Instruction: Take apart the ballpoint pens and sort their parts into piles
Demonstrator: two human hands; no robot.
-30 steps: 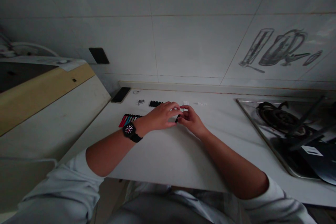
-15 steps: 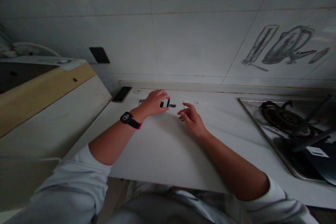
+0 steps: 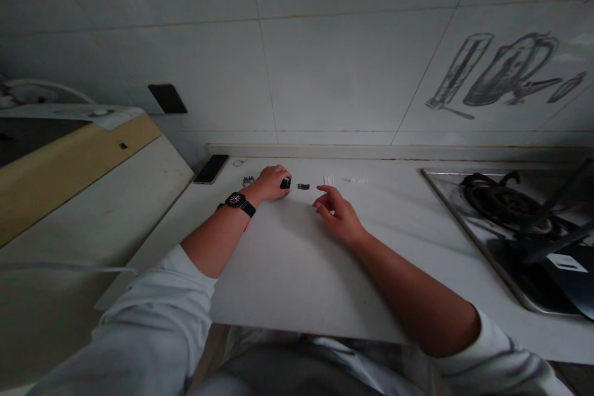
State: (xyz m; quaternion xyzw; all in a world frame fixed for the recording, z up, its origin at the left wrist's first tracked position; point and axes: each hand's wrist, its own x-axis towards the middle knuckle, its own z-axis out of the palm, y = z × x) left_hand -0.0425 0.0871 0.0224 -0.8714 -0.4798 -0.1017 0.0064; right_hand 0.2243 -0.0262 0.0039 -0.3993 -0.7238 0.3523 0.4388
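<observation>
Left hand (image 3: 273,182) is far out on the white surface (image 3: 297,260), knuckles up, grip closed narrow on a small black piece (image 3: 285,184) at the fingertips. The piece sits right at surface level; can't tell whether it's resting on it or just above. A second black piece (image 3: 303,186) lies loose on the surface just right of the held one, apart from it, between the two hands. Right hand (image 3: 338,215) rests nearer the body, grip loose and holding nothing, fingers half curled, fingertips pointing toward the second black piece but not touching it. A white strip (image 3: 328,180) lies just beyond the right fingertips, with another white bit (image 3: 356,180) further right. Black watch (image 3: 237,200) is on the left wrist. Behind the left hand is a small dark cluster (image 3: 248,180), too small to identify, and a phone (image 3: 211,168) lies flat near the back-left corner. Gas stove (image 3: 505,204) is set into the surface far right, well apart from both hands.
</observation>
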